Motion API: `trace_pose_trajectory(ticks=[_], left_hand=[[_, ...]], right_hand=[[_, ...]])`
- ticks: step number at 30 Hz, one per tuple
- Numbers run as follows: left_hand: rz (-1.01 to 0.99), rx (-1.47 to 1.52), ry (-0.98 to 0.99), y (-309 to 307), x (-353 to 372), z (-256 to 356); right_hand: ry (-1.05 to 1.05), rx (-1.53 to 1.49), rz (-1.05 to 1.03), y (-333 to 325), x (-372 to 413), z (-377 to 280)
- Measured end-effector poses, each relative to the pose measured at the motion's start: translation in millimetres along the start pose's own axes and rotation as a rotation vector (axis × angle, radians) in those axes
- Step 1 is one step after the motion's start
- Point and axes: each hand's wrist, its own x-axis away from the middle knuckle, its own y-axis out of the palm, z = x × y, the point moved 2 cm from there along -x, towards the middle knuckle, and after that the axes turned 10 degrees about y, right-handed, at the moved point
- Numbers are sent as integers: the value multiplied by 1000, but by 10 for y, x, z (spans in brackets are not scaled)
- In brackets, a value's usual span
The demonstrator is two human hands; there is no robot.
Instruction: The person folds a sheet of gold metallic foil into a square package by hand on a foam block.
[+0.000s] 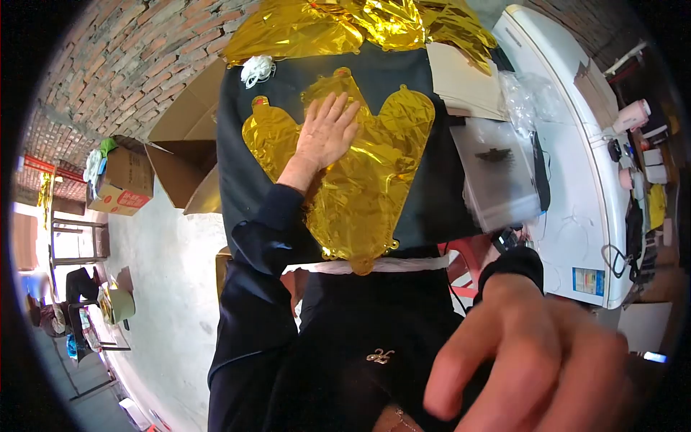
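My left hand point(325, 135) lies flat, fingers stretched out, on a gold foil balloon point(363, 191). The balloon is uninflated and wrinkled, with rounded lobes and small tabs along its edge. It rests on a black cloth-covered work surface point(245, 183), its narrow lower end hanging at the near edge. My right hand point(533, 353) is raised close to the camera at the lower right, blurred, its fingers bent and apart with nothing visible in them. More gold foil point(302, 32) is heaped at the far edge of the surface.
A bundle of white string point(258, 70) lies at the far left of the cloth. Right of it are cream-coloured sheets point(466, 79), clear plastic bags point(497, 173) and a long white appliance point(568, 194). Cardboard boxes point(191, 108) stand to the left by a brick wall point(144, 65).
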Motion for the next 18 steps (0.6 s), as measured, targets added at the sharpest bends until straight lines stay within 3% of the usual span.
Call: trace_pose_trajectory(ticks=[2,4,6,7,9,12,15,18], left_hand=[[1,-20,-2,15,1,4],[-13,-27,-2,1,-3,5],[-17,-28,-3,-5,-2,9],[-13,-27,-4,-7,0,10],[-8,-28,-1,5,-5,12],[-1,-27,-1,31,10,0],[-3,6,-8,20,7,3],[-29,39,-13,-4,-12,-5]], right_hand=[[39,14,127,-163,129,20],[204,23,458,-420,283,297],[460,-64,884,-790,551,889],[618,-22,1009,-1011,858,1212],[718,13,1178,-1253,1361,1708],[705,-191,1269,-1299,1567,1953],[678,-312,1254,-1374,1472,2056],[782,-303,1136,-1470,1300,2062]])
